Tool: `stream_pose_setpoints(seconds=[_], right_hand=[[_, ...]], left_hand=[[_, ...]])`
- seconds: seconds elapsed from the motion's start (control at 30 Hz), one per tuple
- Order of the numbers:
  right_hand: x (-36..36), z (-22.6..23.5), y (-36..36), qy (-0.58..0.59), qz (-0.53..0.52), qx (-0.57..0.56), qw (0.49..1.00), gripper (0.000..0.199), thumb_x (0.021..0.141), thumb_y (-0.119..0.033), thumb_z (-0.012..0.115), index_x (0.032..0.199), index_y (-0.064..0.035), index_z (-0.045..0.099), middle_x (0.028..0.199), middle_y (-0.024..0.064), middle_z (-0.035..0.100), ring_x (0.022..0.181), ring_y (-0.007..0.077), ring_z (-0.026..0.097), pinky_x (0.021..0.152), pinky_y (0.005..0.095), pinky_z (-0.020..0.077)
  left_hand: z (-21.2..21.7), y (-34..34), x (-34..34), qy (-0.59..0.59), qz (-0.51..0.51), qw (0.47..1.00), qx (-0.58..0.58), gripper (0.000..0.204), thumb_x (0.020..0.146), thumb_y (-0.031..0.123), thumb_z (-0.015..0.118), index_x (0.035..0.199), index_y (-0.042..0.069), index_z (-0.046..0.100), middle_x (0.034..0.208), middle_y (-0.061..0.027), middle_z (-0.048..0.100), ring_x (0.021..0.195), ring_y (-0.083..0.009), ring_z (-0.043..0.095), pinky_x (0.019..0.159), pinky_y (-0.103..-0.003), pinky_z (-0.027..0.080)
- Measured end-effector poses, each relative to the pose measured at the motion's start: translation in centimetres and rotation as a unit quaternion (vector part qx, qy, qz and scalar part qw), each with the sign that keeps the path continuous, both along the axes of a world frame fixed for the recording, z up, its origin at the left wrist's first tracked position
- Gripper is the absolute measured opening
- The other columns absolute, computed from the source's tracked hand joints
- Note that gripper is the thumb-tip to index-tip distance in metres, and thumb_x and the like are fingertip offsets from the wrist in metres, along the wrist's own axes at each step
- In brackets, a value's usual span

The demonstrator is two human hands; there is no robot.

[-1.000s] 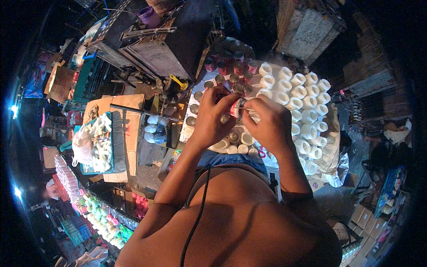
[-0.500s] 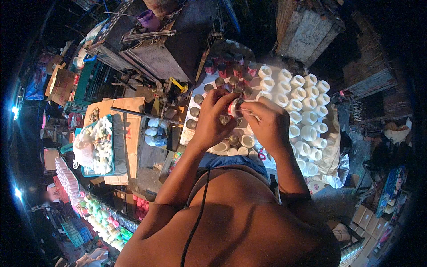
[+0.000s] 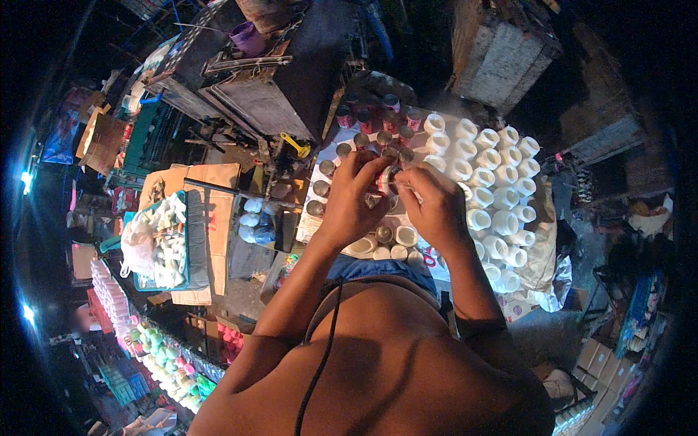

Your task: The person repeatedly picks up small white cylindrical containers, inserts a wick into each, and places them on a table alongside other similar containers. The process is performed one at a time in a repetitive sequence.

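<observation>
My left hand (image 3: 349, 207) is closed around a small red-and-white cylinder (image 3: 384, 182), tilted with one end toward my right hand. My right hand (image 3: 438, 203) has thumb and forefinger pinched together at that end; what is between the fingertips is too small to tell. Under and beyond the hands stand several open metal cans (image 3: 321, 188), with red-sided cans (image 3: 364, 120) farther back. White open-mouthed cylinders (image 3: 504, 195) fill the right part of the table in rows, some close to my right hand.
A light sheet covers the table (image 3: 311, 221). To the left, a teal tray (image 3: 187, 251) of white pieces lies on cardboard (image 3: 222, 211). Wooden cabinets (image 3: 254, 98) rise at the far left. A yellow tool (image 3: 294, 145) lies beside them. Pale cylinders (image 3: 399, 252) stand near my body.
Both hands stay together at the small cylinder, with a slight shift in how the right fingers pinch its end. The whole view has shifted slightly.
</observation>
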State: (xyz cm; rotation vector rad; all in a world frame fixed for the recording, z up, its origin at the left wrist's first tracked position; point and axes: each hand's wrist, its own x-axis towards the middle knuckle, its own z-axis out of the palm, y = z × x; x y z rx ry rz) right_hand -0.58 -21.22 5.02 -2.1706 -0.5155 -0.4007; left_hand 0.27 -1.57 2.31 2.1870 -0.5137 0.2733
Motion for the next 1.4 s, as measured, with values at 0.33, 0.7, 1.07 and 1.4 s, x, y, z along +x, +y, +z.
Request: stream_pose_setpoints(seconds=[0.33, 0.7, 1.07, 1.4], right_hand=[[0.4, -0.2, 0.4, 0.051, -0.047, 0.029, 0.997, 0.008, 0.097, -0.01, 0.069, 0.101, -0.0044, 0.07, 0.095, 0.0168, 0.072, 0.082, 0.037, 0.073, 0.071, 0.0449, 0.0576], [0.9, -0.1, 0.5, -0.007, -0.007, -0.014, 1.0, 0.017, 0.096, -0.014, 0.072, 0.106, -0.0028, 0.064, 0.091, 0.016, 0.073, 0.085, 0.0371, 0.074, 0.072, 0.0454, 0.0581], [0.9, -0.8, 0.6, 0.042, -0.003, 0.053, 0.998, 0.018, 0.096, -0.017, 0.075, 0.098, -0.0019, 0.067, 0.088, 0.0188, 0.074, 0.079, 0.0358, 0.074, 0.068, 0.0435, 0.0565], [0.6, 0.4, -0.3, 0.143, 0.029, 0.169, 0.975, 0.018, 0.096, -0.016, 0.079, 0.102, 0.0002, 0.074, 0.089, 0.0119, 0.078, 0.081, 0.02, 0.076, 0.071, 0.0319, 0.0581]], left_hand=[[0.0, 0.8, -0.1, -0.004, 0.002, 1.0, -0.005, 0.073, 0.07, 0.0, 0.082, 0.139, 0.005, 0.061, 0.127, -0.0197, 0.058, 0.117, -0.0405, 0.06, 0.099, -0.044, 0.052], [1.0, 0.4, -0.2, -0.011, 0.012, 0.999, 0.034, 0.072, 0.071, 0.0, 0.082, 0.139, 0.005, 0.061, 0.127, -0.0193, 0.06, 0.115, -0.0391, 0.062, 0.097, -0.043, 0.054], [0.7, -0.2, -0.2, -0.008, -0.004, 1.0, 0.03, 0.079, 0.074, 0.0, 0.084, 0.147, 0.006, 0.053, 0.127, -0.0202, 0.063, 0.119, -0.0409, 0.063, 0.096, -0.044, 0.056], [-0.1, -0.6, -0.6, -0.023, -0.017, 0.999, -0.035, 0.063, 0.079, 0.008, 0.086, 0.134, 0.002, 0.053, 0.125, -0.0217, 0.064, 0.111, -0.0439, 0.067, 0.09, -0.046, 0.056]])
